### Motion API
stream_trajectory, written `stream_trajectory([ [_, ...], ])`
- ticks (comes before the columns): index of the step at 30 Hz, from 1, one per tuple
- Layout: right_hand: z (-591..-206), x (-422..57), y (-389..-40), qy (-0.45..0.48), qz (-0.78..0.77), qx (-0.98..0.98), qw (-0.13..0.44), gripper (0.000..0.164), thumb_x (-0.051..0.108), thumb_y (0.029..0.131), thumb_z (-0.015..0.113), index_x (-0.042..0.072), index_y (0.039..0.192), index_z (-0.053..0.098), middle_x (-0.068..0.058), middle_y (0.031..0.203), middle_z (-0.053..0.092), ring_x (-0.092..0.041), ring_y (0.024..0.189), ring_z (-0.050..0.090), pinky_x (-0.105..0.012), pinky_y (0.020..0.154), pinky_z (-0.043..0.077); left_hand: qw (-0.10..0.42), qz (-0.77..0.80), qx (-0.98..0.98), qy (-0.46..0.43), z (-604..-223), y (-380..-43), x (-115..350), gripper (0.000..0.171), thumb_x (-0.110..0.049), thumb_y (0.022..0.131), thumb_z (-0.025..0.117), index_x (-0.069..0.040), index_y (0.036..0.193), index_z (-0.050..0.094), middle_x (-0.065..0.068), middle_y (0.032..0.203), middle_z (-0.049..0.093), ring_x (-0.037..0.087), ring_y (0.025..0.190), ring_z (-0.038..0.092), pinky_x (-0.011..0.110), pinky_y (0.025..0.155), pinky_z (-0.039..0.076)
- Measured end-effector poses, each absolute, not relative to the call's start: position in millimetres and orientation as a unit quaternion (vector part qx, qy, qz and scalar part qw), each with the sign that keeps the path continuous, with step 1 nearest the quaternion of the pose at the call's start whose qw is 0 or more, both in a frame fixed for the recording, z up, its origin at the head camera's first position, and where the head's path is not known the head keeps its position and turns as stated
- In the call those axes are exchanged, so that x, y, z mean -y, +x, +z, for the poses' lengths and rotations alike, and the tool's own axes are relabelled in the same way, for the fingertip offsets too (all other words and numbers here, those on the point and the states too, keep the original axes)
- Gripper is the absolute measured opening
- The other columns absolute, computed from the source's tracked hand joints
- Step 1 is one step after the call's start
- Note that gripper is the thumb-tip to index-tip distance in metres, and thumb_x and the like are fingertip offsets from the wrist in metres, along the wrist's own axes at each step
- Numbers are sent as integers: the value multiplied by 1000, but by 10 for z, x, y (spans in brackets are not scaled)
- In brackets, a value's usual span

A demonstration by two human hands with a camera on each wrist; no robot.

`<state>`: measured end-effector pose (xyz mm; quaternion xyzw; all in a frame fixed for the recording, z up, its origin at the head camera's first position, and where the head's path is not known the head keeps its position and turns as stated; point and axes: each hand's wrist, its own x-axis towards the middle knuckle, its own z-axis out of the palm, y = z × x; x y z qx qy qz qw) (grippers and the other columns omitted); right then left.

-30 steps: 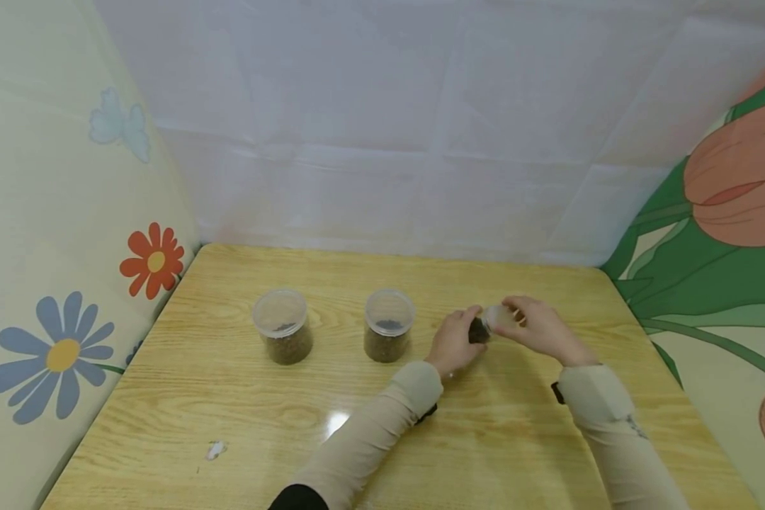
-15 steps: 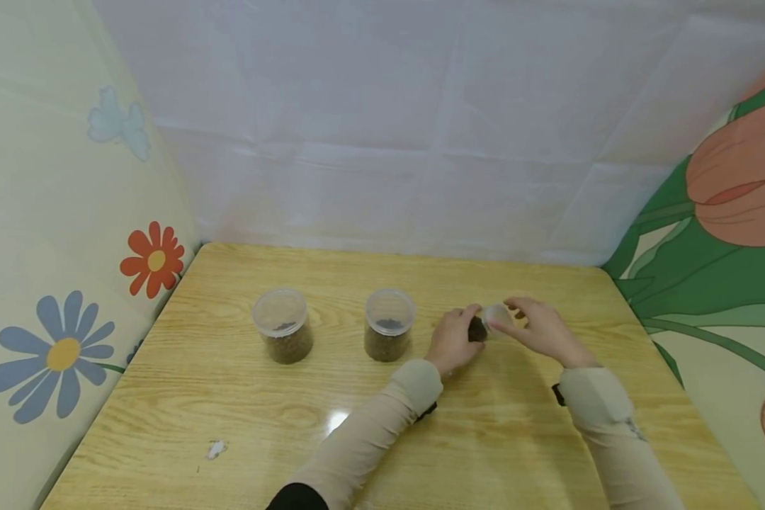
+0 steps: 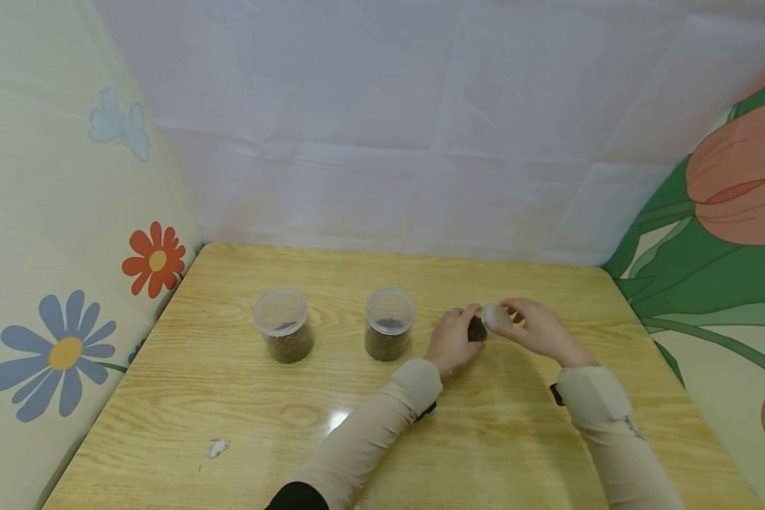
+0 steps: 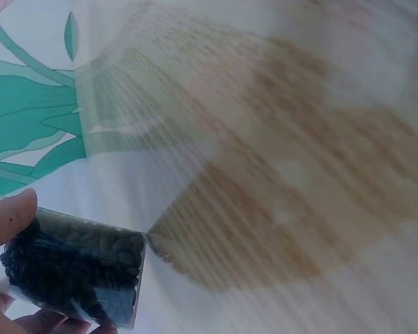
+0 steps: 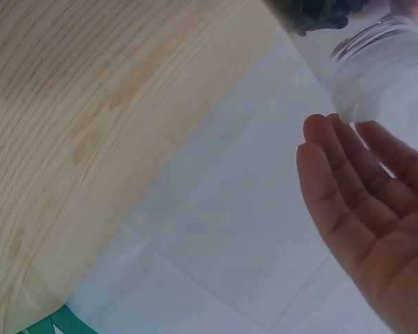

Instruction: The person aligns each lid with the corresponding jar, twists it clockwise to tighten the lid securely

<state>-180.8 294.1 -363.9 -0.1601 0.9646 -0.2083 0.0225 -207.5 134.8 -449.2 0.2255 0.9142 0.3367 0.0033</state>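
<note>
My left hand (image 3: 451, 341) grips a small clear jar (image 4: 73, 268) filled with dark, seed-like pieces. Its thumb lies on one side of the jar and its fingers on the other. The jar is tipped sideways, with its translucent lid (image 3: 496, 318) facing right. My right hand (image 3: 540, 333) holds that lid between thumb and fingers. In the right wrist view the fingertips (image 5: 313, 127) meet the edge of the lid, and the thumb is out of view. Left of the hands, two larger clear jars, one in the middle (image 3: 387, 343) and one farther left (image 3: 289, 346), stand upright with brown contents and lids on.
The wood-grain table (image 3: 280, 432) carries a small white worn patch (image 3: 217, 448) at front left. A white cloth (image 3: 370, 142) hangs behind its back edge. Flower-patterned panels (image 3: 64, 212) rise at the left and right sides.
My right fingers spread slightly off the lid half a second ago and are closed around it again now. The left hand and the two standing jars have stayed in place.
</note>
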Motion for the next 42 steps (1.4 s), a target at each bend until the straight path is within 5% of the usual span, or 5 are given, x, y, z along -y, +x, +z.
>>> stream_trajectory([
  [8, -3633, -2917, -1784, -118, -192, -974, 30, 64, 43, 88, 57, -11, 121, 49, -29, 111, 55, -38, 92, 56, -48, 72, 47, 11, 336, -915, 222, -4489, -2067, -1356, 65, -27, 78, 73, -24, 134, 42, 6, 125, 51, 21, 112, 49, 36, 88, 44],
  [13, -3630, -2971, -1761, -163, -207, -965, 16, 64, 33, 85, 64, -9, 129, 42, -30, 124, 47, -44, 105, 49, -55, 79, 43, 9, 340, -914, 222, -4494, -2076, -1353, 66, -27, 77, 74, -24, 135, 42, 6, 124, 51, 20, 111, 49, 35, 87, 45],
  [22, -3644, -2972, -1788, -195, -223, -955, 14, 56, 20, 83, 67, -8, 127, 45, -28, 120, 50, -40, 99, 52, -49, 75, 47, 9, 342, -913, 221, -4493, -2075, -1346, 65, -27, 77, 73, -24, 134, 42, 6, 125, 51, 20, 111, 49, 37, 86, 45],
  [35, -3664, -2935, -1823, -146, -204, -968, 23, 62, 40, 89, 56, -9, 126, 46, -28, 115, 53, -40, 95, 54, -49, 74, 46, 9, 350, -912, 215, -4494, -2081, -1344, 65, -26, 77, 74, -25, 134, 42, 7, 124, 51, 21, 111, 49, 38, 87, 45],
  [42, -3700, -2965, -1802, -194, -226, -955, -4, 62, 26, 82, 68, -7, 129, 44, -27, 125, 47, -41, 106, 50, -54, 81, 43, 9, 339, -914, 220, -4522, -2089, -1354, 65, -27, 78, 73, -25, 135, 41, 7, 125, 51, 21, 111, 49, 37, 86, 45],
])
